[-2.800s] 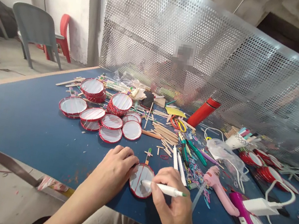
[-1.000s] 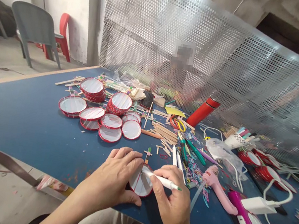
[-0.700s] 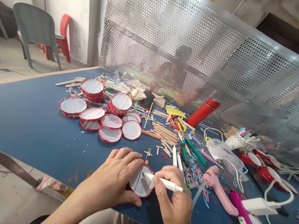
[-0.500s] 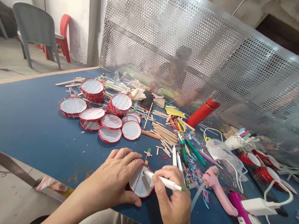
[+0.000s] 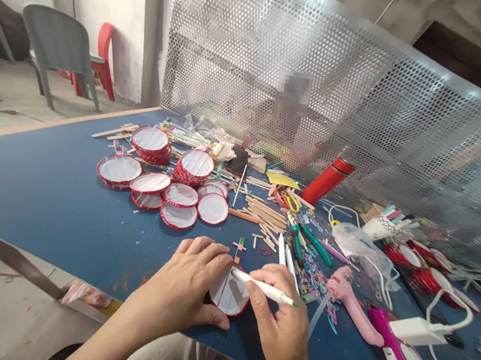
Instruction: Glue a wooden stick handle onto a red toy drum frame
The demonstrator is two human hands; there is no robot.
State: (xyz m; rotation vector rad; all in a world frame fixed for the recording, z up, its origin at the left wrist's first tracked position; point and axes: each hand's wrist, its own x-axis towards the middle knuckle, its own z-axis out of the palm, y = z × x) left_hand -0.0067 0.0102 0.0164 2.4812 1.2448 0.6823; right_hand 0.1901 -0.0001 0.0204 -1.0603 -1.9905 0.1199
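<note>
A round white disc with a red rim (image 5: 229, 297) lies near the table's front edge, a coloured stick poking out of its far side. Fingers and thumb of my left hand (image 5: 192, 280) grip its left side and partly cover it. In my right hand (image 5: 283, 321) is a white marker pen (image 5: 265, 287) with a green end, pinched between thumb and fingers. Its other tip points at the upper part of the disc; whether it touches cannot be made out. Just beyond my right hand lie more white pens (image 5: 281, 249).
Several red-rimmed discs (image 5: 178, 215) lie singly and stacked at the back left. Wooden sticks (image 5: 265, 212), pliers (image 5: 297, 244) and a red bottle (image 5: 327, 182) are farther back. A pink glue gun (image 5: 355, 309) and a purple power strip (image 5: 402, 357) sit rightward. A perforated metal screen (image 5: 247, 38) stands behind.
The view has shifted very slightly. The pen lies a touch flatter over the disc; both hands keep nearly the same place and grip.
</note>
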